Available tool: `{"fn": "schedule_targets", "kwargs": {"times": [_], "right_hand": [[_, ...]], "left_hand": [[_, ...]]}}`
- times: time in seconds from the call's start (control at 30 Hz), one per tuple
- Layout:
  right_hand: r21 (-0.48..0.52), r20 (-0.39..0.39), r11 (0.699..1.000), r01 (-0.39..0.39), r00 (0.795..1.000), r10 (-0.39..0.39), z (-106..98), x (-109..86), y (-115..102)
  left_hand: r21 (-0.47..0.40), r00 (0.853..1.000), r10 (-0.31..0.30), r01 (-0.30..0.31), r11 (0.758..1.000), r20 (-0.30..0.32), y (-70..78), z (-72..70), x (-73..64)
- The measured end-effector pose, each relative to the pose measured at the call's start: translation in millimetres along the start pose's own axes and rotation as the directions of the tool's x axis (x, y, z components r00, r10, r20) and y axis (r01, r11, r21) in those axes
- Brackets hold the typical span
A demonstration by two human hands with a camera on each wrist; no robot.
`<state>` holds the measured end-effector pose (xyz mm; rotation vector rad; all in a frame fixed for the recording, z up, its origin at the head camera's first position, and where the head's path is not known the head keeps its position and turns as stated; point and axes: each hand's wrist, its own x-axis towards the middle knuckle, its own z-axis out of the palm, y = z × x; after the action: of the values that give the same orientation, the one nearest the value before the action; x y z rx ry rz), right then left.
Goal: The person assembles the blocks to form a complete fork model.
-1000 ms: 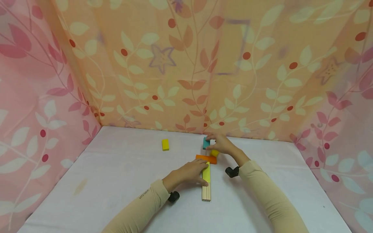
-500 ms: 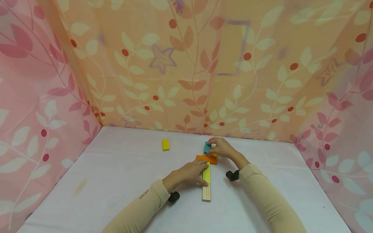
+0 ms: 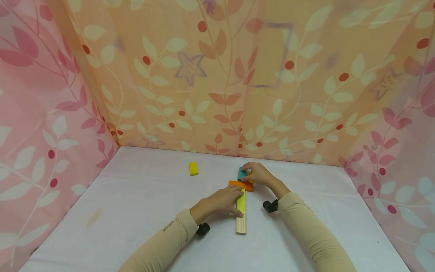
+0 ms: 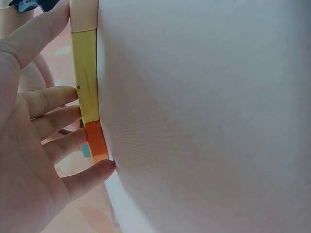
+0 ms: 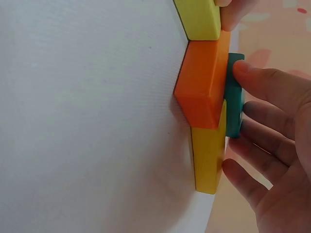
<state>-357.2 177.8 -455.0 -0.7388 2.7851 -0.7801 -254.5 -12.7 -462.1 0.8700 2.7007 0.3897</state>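
Flat against the side of a yellow-green block [image 3: 241, 203], my left hand [image 3: 217, 201] rests with its fingers nearly straight. Its thumb reaches the plain wooden block [image 3: 241, 226] behind it in line. An orange block [image 3: 245, 186] lies crosswise at the far end, and left fingertips touch it in the left wrist view. My right hand [image 3: 261, 175] pinches a teal block [image 3: 241, 173] between thumb and fingers, just beyond the orange one. Another yellow block [image 5: 208, 158] meets the orange block's right end; in the head view the right hand hides most of it.
A separate yellow block [image 3: 193, 169] lies farther left on the white-covered table [image 3: 136, 196]. Patterned cloth [image 3: 217, 94] hangs behind and at both sides. Small black devices [image 3: 202, 229] are worn at the wrists.
My right hand has brought the teal block nearer to the orange block, toward me and slightly right. My left hand has stayed in place.
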Motion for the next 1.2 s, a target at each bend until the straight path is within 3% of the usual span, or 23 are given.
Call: {"fn": "schedule_targets", "kwargs": {"times": [0.63, 1.2], "right_hand": [[0.009, 0.048, 0.997, -0.074, 0.996, 0.074, 2.6, 0.7, -1.2], [-0.037, 0.041, 0.999, -0.017, 0.999, 0.018, 5.2, 0.1, 0.0]], "left_hand": [[-0.010, 1.000, -0.018, 0.018, 1.000, 0.014, 0.6, -0.6, 0.5], [0.000, 1.000, 0.005, -0.005, 1.000, -0.001, -0.6, -0.7, 0.1]]}}
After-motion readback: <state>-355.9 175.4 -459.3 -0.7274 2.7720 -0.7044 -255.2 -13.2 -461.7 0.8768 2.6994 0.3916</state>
